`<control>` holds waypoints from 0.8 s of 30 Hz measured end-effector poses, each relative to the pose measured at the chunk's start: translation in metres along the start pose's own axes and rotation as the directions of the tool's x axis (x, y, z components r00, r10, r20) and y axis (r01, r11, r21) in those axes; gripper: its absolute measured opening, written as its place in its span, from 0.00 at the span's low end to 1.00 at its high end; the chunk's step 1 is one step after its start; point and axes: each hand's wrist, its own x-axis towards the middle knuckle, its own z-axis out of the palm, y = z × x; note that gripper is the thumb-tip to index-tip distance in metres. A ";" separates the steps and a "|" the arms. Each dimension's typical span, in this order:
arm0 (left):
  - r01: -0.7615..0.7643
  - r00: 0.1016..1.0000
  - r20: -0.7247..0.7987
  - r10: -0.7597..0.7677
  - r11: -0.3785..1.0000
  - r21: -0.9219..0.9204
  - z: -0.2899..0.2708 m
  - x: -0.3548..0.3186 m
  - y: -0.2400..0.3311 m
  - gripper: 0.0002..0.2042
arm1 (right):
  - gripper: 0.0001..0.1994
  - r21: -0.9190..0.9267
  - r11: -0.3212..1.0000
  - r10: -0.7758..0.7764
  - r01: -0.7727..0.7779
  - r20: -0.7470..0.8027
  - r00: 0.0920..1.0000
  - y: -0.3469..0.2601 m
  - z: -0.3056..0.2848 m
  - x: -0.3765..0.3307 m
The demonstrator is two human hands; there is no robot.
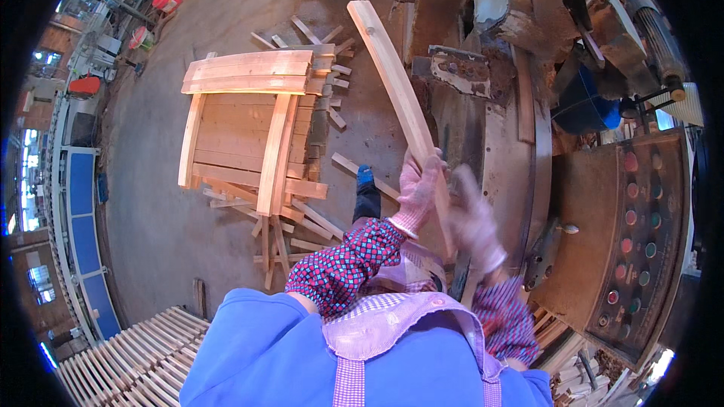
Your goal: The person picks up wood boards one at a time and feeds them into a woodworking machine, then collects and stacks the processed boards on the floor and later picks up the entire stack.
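A long pale wooden plank (396,79) slants up and away from my body, its far end raised toward the top of the view. My left hand (417,190), in a pink knitted glove, is closed around the plank near its lower part. Just right of the plank's near end is my gloved right hand (475,218), smeared by motion; whether its fingers touch the wood cannot be made out. To the left stands a stack of wooden boards (249,73), with wider planks laid across and along its top.
Loose wooden strips (317,218) lie around the stack, near my shoe (366,181). A machine bed (494,158) runs along my right, beside a button-covered control panel (633,234). Rows of slats (128,354) lie at lower left. Blue-panelled equipment (83,218) lines the far left.
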 end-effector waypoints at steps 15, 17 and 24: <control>0.201 0.526 -0.712 0.465 0.745 0.636 -0.367 0.308 0.228 0.37 | 0.23 -0.820 0.466 -0.139 -0.331 -0.438 0.888 0.087 -0.019 -0.130; -0.013 0.634 -0.733 0.245 0.952 0.307 -0.347 0.337 0.206 0.25 | 0.24 -0.841 0.394 -0.096 -0.371 -0.439 0.893 0.084 -0.053 -0.066; -0.109 0.870 -0.480 0.114 0.993 0.039 -0.324 0.249 0.235 0.17 | 0.25 -0.853 0.422 -0.268 -0.305 -0.439 0.857 0.100 -0.130 0.096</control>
